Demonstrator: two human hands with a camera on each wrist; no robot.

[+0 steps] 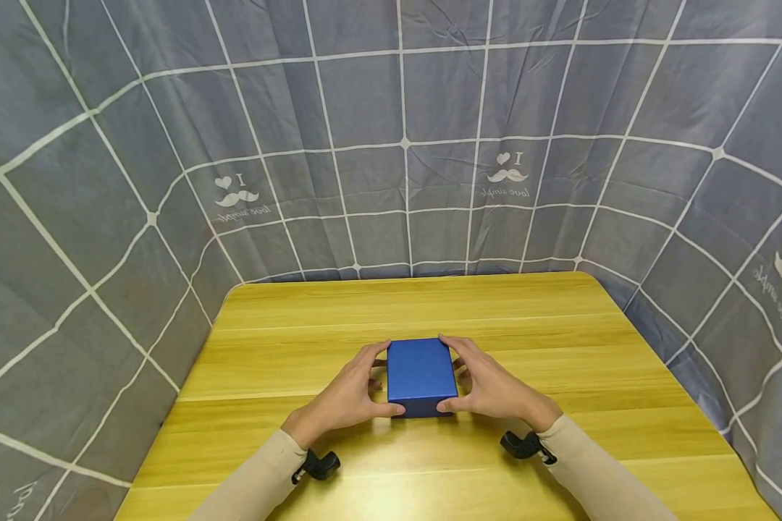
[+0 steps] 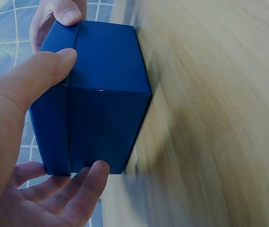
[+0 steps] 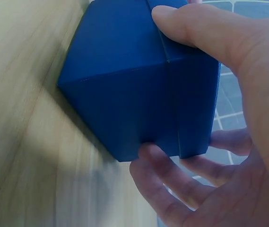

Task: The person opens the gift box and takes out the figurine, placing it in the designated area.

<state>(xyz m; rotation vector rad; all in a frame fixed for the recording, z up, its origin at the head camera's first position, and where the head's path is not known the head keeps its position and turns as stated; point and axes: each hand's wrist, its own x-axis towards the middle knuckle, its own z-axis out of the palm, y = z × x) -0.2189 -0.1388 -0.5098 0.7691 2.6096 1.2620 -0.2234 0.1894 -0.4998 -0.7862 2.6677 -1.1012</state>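
Observation:
A blue lidded box (image 1: 420, 370) stands upright on the wooden table, between the two hands. My left hand (image 1: 347, 396) holds its left end, thumb on the near face and fingertips toward the far side. On the opposite end, my right hand (image 1: 499, 385) grips it the same way. The wrist views show a seam between the lid and the body of the box (image 2: 108, 120). Both thumbs press close to that seam, the right thumb (image 3: 174, 23) lying across the lid part. The box's inside is hidden, as the lid sits on it.
The yellow wood-grain table (image 1: 404, 307) stretches out around the box. A grey curtain (image 1: 443, 181) with white grid lines hangs behind the table and along both sides. Black mounts (image 1: 322, 465) are strapped at both wrists, over beige sleeves (image 1: 261, 477).

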